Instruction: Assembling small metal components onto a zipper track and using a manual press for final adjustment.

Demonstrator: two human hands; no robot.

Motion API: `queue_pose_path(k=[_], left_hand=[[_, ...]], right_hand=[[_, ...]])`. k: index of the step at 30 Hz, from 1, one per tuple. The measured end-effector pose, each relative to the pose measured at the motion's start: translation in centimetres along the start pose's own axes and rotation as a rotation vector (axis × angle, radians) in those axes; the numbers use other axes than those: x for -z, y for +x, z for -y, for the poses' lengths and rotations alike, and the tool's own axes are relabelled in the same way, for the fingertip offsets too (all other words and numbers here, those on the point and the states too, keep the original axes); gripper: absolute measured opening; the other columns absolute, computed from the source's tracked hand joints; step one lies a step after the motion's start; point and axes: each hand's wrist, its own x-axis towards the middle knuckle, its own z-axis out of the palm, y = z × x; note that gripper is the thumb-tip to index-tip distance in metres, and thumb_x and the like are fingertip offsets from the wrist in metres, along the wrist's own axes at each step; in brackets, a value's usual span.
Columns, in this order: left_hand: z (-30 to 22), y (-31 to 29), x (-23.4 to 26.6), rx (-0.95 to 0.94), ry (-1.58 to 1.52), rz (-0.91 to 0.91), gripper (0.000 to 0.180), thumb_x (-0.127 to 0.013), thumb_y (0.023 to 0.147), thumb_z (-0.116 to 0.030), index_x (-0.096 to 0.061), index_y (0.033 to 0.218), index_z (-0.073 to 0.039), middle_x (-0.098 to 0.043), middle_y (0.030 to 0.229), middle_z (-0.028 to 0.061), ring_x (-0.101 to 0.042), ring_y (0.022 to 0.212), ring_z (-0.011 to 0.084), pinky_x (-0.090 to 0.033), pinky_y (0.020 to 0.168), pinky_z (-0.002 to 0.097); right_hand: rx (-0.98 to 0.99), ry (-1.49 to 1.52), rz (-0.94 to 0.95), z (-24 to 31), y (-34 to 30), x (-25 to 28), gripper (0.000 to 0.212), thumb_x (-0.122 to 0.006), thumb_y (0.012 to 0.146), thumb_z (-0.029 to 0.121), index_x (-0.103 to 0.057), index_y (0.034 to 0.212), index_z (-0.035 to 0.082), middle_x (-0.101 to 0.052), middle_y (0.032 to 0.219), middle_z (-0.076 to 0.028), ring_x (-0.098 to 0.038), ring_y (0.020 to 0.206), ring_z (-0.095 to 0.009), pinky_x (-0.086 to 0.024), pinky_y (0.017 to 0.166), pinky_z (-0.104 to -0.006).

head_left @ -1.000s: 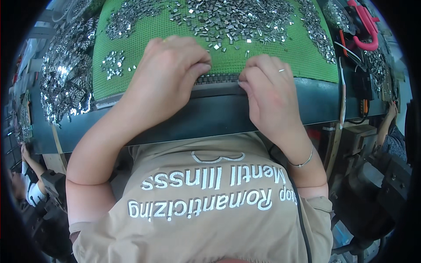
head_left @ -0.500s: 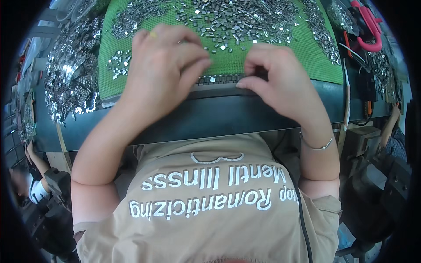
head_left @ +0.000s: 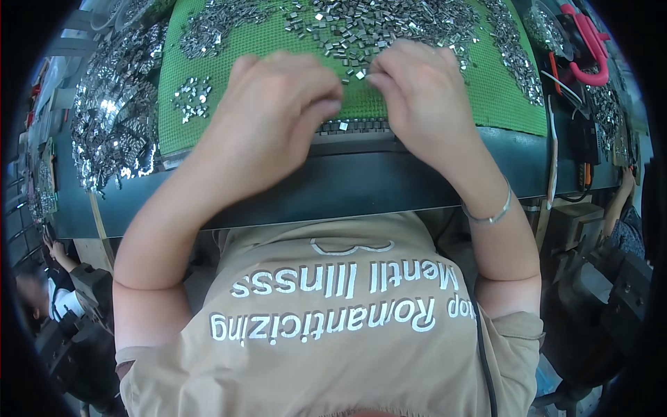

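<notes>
A green textured mat (head_left: 243, 83) carries many small shiny metal pieces (head_left: 361, 35), heaped loosely toward its far side. Along the near edge runs a grey metal rail (head_left: 354, 139), with a row of small dark square pieces (head_left: 358, 126) set side by side against it. My left hand (head_left: 281, 111) hovers over the mat left of that row, slightly blurred, its fingers curled together. At the lower edge of the loose pieces, my right hand (head_left: 424, 94) has thumb and forefinger drawn into a pinch. Whatever either hand's fingertips hold is too small or hidden.
Left of the mat lies a big heap of shiny linked metal strips (head_left: 114, 104). On the right are a pink-handled tool (head_left: 590, 48), an orange-and-black tool (head_left: 583, 167) and more metal pieces. Other people's hands (head_left: 627, 179) show at both sides.
My right hand has left the rail and moved up and away to the loose metal pieces. My left hand has shifted slightly right and nearer.
</notes>
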Motion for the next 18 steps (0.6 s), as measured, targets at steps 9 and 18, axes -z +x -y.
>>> queue_pose_path(k=[9,18], left_hand=[[-1.0,-1.8,-0.9,-0.068,0.107,-0.059,0.013,-0.072,0.078,-0.004,-0.069,0.09,-0.008,-0.068,0.089,0.0038,-0.06,0.084,0.0235,-0.037,0.077,0.038],[-0.8,-1.8,-1.7,0.032,0.07,-0.086,0.013,-0.076,0.076,-0.009,-0.072,0.088,-0.009,-0.068,0.088,0.001,-0.06,0.084,0.021,-0.037,0.077,0.0378]], right_hand=[[-0.026,0.179,-0.012,2.8,-2.3,-0.6,0.006,-0.062,0.08,0.008,-0.059,0.076,0.005,-0.057,0.078,-0.009,-0.056,0.078,-0.03,-0.038,0.07,-0.0408],[0.182,0.0,-0.057,2.4,-5.1,0.2,0.025,-0.063,0.078,0.013,-0.067,0.101,0.005,-0.058,0.095,-0.005,-0.056,0.09,-0.023,-0.041,0.079,-0.0373]])
